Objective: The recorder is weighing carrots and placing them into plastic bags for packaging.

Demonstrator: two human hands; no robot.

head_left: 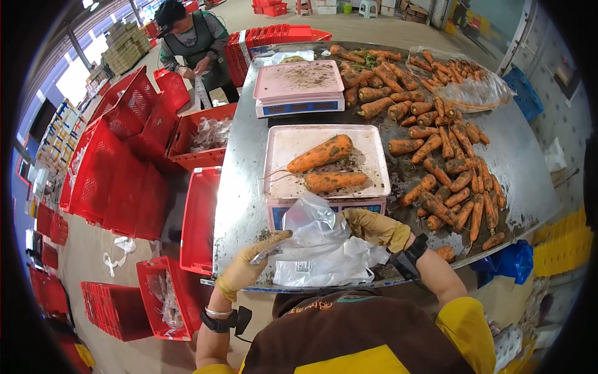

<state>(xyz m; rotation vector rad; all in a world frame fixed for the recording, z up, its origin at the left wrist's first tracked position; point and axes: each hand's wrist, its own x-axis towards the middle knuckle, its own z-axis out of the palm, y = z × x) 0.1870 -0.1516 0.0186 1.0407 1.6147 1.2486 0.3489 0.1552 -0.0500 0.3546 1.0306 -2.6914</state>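
My gloved left hand [254, 255] grips one side of a clear plastic bag [311, 230] at the table's near edge. My gloved right hand [374, 229] holds the bag's other side, its fingers partly hidden by the plastic. A stack of white plastic bags [317, 268] lies beneath. Just beyond my hands, a scale [274, 137] carries two muddy carrots [317, 156] on its pale tray. A second scale [298, 84] with a soiled pink tray stands behind it. Loose muddy carrots [458, 187] spread over the right of the steel table [237, 168], some on plastic sheeting at the back.
Red crates [143, 199], some holding bagged items, crowd the floor left of the table, with more stacked crates [112, 311] lower down. A co-worker [193, 47] stands at the back left, handling something white. At the right are blue plastic [511, 255] and yellow crates [560, 249].
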